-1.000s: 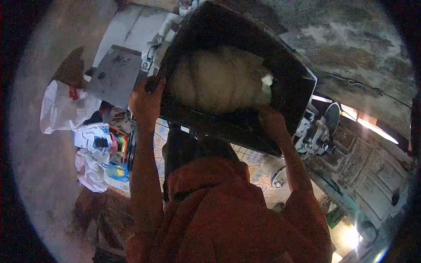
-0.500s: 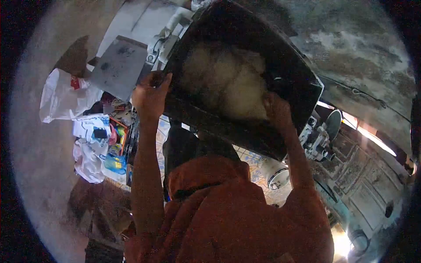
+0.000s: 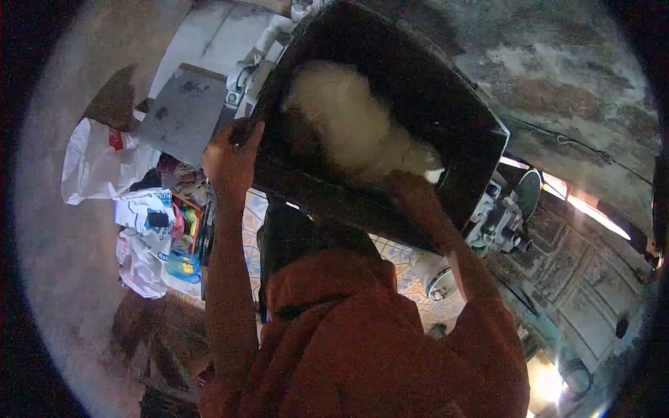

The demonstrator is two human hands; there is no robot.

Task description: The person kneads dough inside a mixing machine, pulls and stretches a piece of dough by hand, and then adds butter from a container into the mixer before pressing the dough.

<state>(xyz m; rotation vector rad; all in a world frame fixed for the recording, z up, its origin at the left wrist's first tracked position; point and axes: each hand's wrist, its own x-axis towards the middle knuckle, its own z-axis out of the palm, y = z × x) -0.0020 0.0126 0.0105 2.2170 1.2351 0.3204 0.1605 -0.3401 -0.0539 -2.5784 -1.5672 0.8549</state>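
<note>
A large dark open box (image 3: 460,104) stands in front of me, tilted in view. Inside it lies a pale, beige mass (image 3: 345,115), smeared by motion, so I cannot make out its kind. My left hand (image 3: 233,160) is closed on the near left edge of the box, thumb up. Low in the box, my right hand (image 3: 411,195) is at the lower end of the pale mass; its fingers are blurred and partly lost in shadow. Just beyond that hand shows a small bright white thing (image 3: 433,174), too unclear to name.
Left of the box are a grey flat panel (image 3: 182,104), a white plastic bag (image 3: 104,164) and several colourful packets (image 3: 182,265). A metal mechanism (image 3: 498,226) adjoins the right side. A round white container (image 3: 442,284) stands on the tiled floor. A worn wall (image 3: 557,76) rises behind.
My right hand has moved left and down inside the box. The pale mass has changed shape, now stretching from upper left to lower right. My left hand stays at the edge.
</note>
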